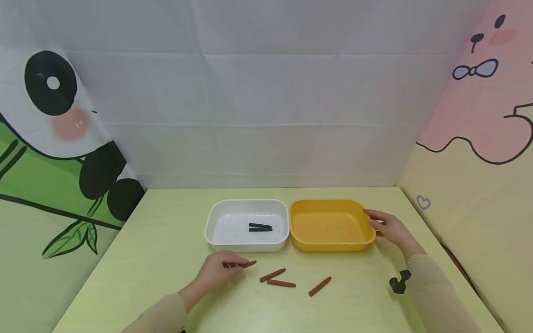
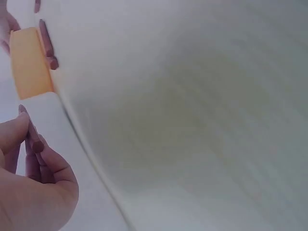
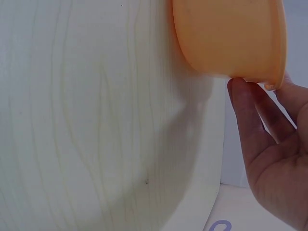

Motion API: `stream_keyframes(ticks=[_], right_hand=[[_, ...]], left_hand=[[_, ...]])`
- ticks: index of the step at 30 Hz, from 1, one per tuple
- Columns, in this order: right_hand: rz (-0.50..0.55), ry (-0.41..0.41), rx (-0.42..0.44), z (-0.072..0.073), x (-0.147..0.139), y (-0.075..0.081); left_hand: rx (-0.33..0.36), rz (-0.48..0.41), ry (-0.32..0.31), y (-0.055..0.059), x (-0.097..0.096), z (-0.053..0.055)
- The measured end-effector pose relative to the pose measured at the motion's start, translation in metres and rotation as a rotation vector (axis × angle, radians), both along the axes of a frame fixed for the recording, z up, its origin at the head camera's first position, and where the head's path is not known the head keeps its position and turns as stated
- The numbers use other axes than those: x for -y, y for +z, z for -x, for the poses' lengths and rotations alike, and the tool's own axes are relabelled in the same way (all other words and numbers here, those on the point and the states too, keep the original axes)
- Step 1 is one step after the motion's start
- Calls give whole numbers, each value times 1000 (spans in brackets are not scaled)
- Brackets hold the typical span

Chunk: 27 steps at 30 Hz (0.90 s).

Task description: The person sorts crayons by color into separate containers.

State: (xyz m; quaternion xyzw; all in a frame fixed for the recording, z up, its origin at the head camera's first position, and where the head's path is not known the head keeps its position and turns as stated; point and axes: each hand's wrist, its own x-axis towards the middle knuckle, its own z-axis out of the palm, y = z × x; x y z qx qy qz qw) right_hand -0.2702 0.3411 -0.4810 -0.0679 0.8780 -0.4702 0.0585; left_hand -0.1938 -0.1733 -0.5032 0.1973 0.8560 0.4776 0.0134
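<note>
My left hand [image 1: 218, 269] pinches a brown crayon [image 2: 32, 131] between thumb and fingers, its pointed tip facing right in the head view. This hand is just in front of the white tray [image 1: 245, 247]. At the right end of the yellow tray [image 1: 333, 246], my right hand [image 1: 393, 230] holds the rim; in the right wrist view its fingertips [image 3: 237, 85] press the outer wall while the thumb lies at the rim. Three more brown crayons lie on the table: two close together, a rear one [image 1: 272, 275] and a front one [image 1: 281, 283], and one farther right [image 1: 319, 286].
Inside the white tray lie two black crayons [image 1: 260, 230], side by side. Both trays stand against each other on the pale wooden table [image 1: 175, 222]. A grey-white cloth [image 1: 266, 115] hangs behind, with cartoon-printed panels at left and right.
</note>
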Motion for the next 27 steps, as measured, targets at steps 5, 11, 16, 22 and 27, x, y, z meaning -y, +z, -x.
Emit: stream_keyframes(ticks=[5, 11, 16, 22, 27], right_hand=[[7, 1, -2, 2, 0, -2], [3, 0, -5, 3, 0, -3], [7, 2, -2, 3, -1, -2], [20, -3, 2, 3, -1, -2], [18, -8, -5, 2, 0, -3]], left_hand=[[-4, -48, 8, 8, -14, -1], [-58, -42, -36, 17, -31, 1], [-147, -43, -68, 23, -45, 5], [-169, -85, -74, 34, -65, 14], [-123, -111, -60, 41, -84, 23]])
